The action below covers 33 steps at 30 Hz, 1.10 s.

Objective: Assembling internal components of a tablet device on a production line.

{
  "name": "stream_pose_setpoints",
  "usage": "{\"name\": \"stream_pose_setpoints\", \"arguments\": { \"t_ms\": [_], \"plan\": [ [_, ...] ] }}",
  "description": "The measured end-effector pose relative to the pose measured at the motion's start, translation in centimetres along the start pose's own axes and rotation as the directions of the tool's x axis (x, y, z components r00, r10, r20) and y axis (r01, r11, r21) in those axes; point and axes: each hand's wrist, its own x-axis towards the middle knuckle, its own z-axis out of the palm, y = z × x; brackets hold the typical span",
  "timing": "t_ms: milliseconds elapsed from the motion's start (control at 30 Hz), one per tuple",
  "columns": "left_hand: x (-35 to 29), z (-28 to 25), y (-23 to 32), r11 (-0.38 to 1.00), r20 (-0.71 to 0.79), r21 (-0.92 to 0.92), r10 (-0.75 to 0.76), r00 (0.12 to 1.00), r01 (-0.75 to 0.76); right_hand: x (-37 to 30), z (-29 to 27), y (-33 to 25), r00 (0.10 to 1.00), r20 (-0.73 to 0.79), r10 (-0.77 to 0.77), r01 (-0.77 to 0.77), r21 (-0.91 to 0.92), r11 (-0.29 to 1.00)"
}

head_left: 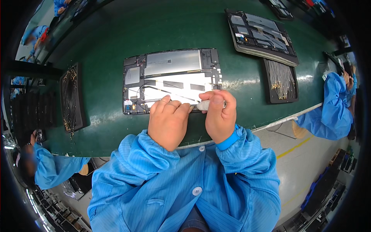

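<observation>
An opened tablet [172,73] lies face down on the green table [116,38], its silver battery and dark circuit parts showing. My right hand [219,114] is closed around a small white pen-like tool [204,104] whose tip points left at the tablet's near edge. My left hand [169,120] rests fingers-down on that same near edge, its fingertips touching the tool's tip. Both blue sleeves come in from below.
A stack of opened tablets [262,36] sits at the back right, with a black tray of thin wires [281,80] beside it. Another black tray of wires [71,98] lies at the left. Seated people in blue coats are at the left [50,168] and right [328,110].
</observation>
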Motion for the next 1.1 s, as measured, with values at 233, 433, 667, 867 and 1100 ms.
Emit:
{"name": "stream_pose_setpoints", "arguments": {
  "t_ms": [233,433,667,867,1100],
  "plan": [
    [-0.2,-0.4,-0.8,0.999,0.011,0.017,0.029,1.000,-0.029,2.5,1.6,-3.3,0.855,0.462,-0.234,0.455,-0.456,0.765],
    [2.5,-2.4,-6.4,0.992,-0.077,0.116,0.049,0.996,-0.040,2.5,0.4,-2.7,0.924,0.113,0.365,-0.354,-0.105,0.929],
    [-3.1,-6.3,-10.3,0.134,0.562,-0.583,-0.646,0.517,0.801,3.3,-6.0,-2.7,0.583,0.134,0.802,-0.786,-0.159,0.598],
    [-0.8,-3.7,-10.5,-0.312,0.334,-0.942,-0.831,0.446,0.125,4.3,-2.7,-3.5,0.246,0.319,0.915,-0.893,-0.292,0.342],
    [2.3,-2.9,-3.0,-0.680,0.807,-0.559,-0.315,0.499,0.475,4.4,3.6,-2.5,0.467,0.482,0.742,-0.817,-0.085,0.570]
  ]
}}
